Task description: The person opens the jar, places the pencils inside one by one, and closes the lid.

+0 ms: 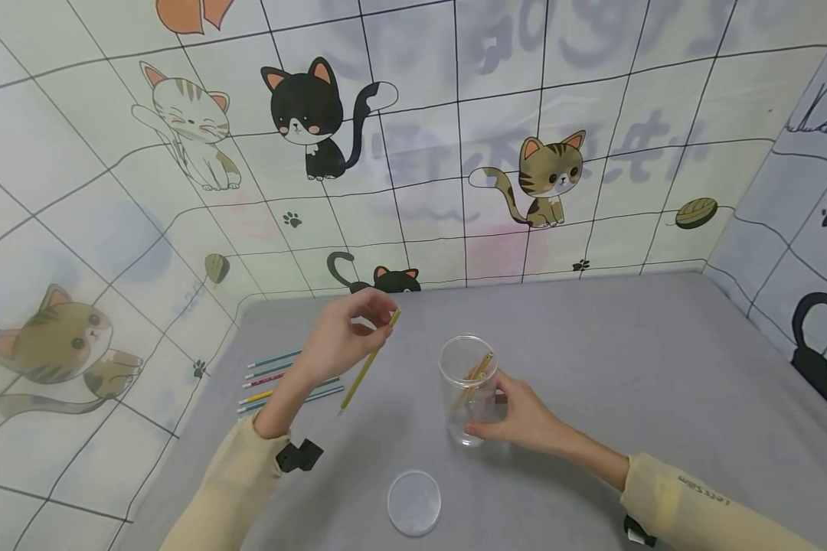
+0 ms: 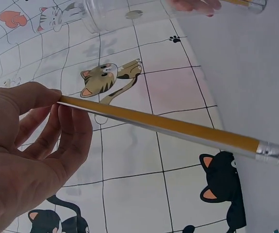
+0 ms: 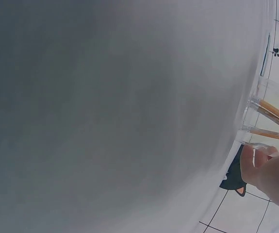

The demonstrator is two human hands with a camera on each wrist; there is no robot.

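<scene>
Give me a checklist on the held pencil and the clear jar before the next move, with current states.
1. Held pencil gripped: ok; the left hand pinches it near one end.
2. Clear jar steadied: ok; it stands upright, held by the right hand.
3. Jar mouth uncovered: ok; the clear disc lies apart on the table.
4. Held pencil over the mouth: not ok; it is left of the jar.
5. Exact count of pencils inside: cannot tell; they overlap.

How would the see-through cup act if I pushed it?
Pushed high up, the tall cup might tip. Its round shape suggests it could roll once sideways. The leaning pencils inside would probably slide about.
</scene>
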